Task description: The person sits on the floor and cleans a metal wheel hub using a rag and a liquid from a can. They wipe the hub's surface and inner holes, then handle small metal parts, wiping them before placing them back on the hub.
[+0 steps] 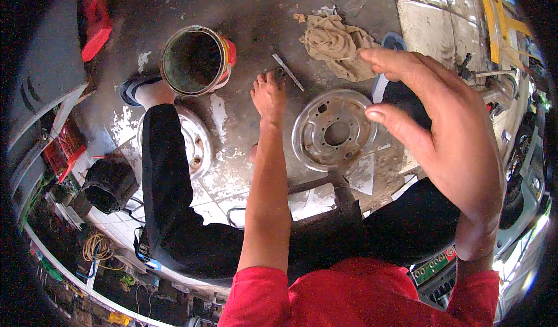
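Note:
My left hand (269, 99) reaches palm down to the floor with its fingers apart. Beside its thumb and index finger lies a small dark metal part (279, 72); whether they touch it I cannot tell. A thin silver metal bar (289, 73) lies slantwise just past that part. My right hand (439, 112) is raised close to the camera, thumb and fingers spread, with nothing between them. Below its fingertips are a crumpled tan cloth (330, 41) and a silver steel wheel rim (311, 132) lying flat.
An open bucket (228, 59) with a dark inside stands at the left, near my foot. Another wheel rim (199, 144) lies partly behind my left leg. A black container (109, 186), a red crate (65, 147) and coiled cable (97, 247) are farther left. A vehicle (526, 202) stands at the right.

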Action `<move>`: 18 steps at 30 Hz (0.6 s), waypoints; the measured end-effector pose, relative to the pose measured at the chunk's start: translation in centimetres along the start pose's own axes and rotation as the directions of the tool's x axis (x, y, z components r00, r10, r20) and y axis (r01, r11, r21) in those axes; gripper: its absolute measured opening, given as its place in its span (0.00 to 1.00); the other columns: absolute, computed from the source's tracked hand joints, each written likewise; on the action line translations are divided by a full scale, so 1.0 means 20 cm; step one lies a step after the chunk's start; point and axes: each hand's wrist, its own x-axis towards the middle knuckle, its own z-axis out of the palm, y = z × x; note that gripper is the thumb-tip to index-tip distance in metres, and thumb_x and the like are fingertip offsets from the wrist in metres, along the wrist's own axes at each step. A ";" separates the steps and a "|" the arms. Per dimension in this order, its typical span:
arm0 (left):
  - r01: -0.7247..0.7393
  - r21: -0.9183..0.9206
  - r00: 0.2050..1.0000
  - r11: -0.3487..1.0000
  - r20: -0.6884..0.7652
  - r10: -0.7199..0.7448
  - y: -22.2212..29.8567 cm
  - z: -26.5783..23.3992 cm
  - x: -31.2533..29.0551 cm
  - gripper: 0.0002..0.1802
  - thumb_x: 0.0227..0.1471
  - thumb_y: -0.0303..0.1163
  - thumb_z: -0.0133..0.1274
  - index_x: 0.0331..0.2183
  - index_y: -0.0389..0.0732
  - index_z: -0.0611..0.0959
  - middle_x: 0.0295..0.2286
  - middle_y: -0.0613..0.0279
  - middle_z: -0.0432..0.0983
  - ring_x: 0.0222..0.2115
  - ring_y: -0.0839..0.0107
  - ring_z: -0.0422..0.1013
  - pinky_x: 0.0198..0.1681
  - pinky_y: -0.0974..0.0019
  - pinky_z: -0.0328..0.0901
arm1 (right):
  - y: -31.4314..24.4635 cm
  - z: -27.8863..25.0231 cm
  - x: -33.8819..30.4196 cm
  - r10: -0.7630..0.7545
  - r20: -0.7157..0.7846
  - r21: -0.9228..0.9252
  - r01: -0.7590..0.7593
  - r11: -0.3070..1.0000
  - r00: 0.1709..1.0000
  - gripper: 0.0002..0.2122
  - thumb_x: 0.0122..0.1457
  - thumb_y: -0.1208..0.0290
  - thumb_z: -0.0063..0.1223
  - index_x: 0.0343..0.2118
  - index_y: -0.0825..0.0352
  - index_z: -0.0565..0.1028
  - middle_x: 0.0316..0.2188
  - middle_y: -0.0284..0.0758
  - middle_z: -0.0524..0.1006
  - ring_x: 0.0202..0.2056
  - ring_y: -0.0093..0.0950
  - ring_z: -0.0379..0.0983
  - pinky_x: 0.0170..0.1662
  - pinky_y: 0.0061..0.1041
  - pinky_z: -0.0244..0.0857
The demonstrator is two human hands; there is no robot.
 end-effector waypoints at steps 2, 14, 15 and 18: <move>-0.024 0.020 1.000 1.000 0.005 0.024 0.01 0.02 0.01 0.22 0.47 0.39 0.62 0.45 0.46 0.77 0.42 0.56 0.73 0.44 0.56 0.71 0.46 0.51 0.65 | 0.00 -0.01 0.00 0.012 0.014 0.009 -0.012 1.000 1.000 0.21 0.50 0.75 0.62 0.50 0.67 0.74 0.45 0.43 0.78 0.46 0.40 0.75 0.50 0.32 0.67; -0.101 0.099 0.980 0.990 0.179 0.082 0.04 0.04 0.07 0.27 0.49 0.43 0.59 0.48 0.41 0.76 0.48 0.51 0.72 0.49 0.52 0.69 0.48 0.47 0.63 | 0.00 -0.02 -0.01 0.017 0.063 0.026 -0.019 0.999 0.998 0.22 0.48 0.75 0.62 0.49 0.69 0.74 0.45 0.44 0.77 0.46 0.42 0.75 0.50 0.33 0.67; -0.128 0.115 0.980 0.985 0.168 0.107 0.04 0.04 0.07 0.26 0.49 0.43 0.59 0.48 0.41 0.76 0.47 0.52 0.72 0.48 0.53 0.69 0.48 0.47 0.63 | -0.01 -0.03 -0.01 0.027 0.069 0.017 -0.028 0.999 0.997 0.22 0.48 0.75 0.63 0.49 0.69 0.74 0.45 0.44 0.77 0.46 0.43 0.75 0.50 0.33 0.67; -0.183 0.206 0.982 0.961 0.094 0.167 0.02 0.07 0.07 0.21 0.48 0.41 0.59 0.43 0.42 0.78 0.43 0.56 0.73 0.46 0.58 0.69 0.47 0.51 0.62 | -0.02 -0.03 0.00 0.015 0.083 0.004 -0.015 1.000 0.996 0.22 0.48 0.75 0.63 0.49 0.69 0.74 0.45 0.44 0.77 0.45 0.43 0.75 0.50 0.33 0.67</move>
